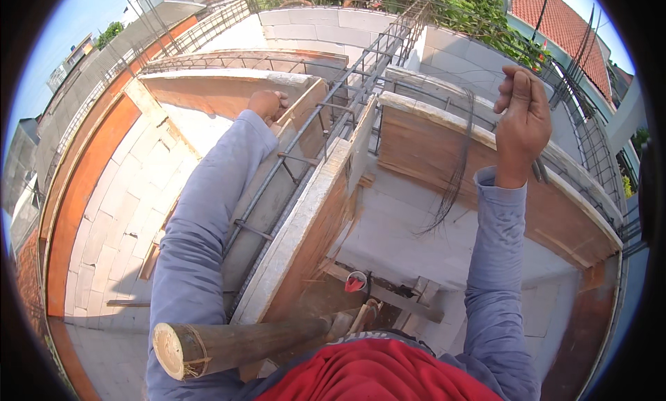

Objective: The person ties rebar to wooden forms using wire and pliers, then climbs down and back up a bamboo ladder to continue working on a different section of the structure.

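Observation:
My left hand (267,106) is at the top edge of a plywood formwork board (302,108), left of the steel rebar cage (305,141). Its fingers are curled closed, and what they grip is hidden. Raised at the right, my right hand (524,116) pinches finger and thumb together. A very thin tie wire seems to run leftward from those fingertips. Below and left of that hand, a bundle of dark tie wire (461,161) hangs over the right-hand formwork board (430,139).
A cut bamboo pole (243,345) lies across close to my body. Down below are wooden planks (388,297) and a small white bucket (356,282) with something red inside. Pale block walls (132,214) stand at the left. More rebar cages (586,134) stick up at the right.

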`<state>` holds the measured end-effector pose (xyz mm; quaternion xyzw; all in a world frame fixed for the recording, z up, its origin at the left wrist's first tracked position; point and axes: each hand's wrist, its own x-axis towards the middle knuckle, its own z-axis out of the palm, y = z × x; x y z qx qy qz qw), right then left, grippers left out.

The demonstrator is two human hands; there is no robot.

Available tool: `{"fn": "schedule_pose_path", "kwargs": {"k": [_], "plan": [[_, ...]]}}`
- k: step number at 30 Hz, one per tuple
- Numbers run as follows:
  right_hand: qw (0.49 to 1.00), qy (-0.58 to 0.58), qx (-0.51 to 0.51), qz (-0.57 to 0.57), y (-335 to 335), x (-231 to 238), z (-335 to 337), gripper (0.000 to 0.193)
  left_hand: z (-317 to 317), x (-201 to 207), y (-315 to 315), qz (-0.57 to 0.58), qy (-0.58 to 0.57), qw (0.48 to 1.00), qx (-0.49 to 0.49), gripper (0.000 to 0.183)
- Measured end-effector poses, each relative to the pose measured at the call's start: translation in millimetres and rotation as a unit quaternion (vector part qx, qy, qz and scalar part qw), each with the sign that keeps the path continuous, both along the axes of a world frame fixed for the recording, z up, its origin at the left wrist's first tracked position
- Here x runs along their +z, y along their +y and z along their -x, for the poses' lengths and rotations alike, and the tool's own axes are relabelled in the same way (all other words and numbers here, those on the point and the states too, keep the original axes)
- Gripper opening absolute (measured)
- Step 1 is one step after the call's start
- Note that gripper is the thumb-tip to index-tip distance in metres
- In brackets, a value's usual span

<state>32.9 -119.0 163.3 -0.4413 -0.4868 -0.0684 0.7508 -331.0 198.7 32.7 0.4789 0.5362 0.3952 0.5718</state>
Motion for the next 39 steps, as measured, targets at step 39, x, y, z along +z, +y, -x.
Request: {"fn": "schedule_pose_path", "kwargs": {"k": [39], "plan": [[0.796, 0.167, 0.577, 0.072, 33, -60, 24, 0.019, -155, 104, -195, -0.543, 0.024, 0.771, -0.332, 0.026]]}}
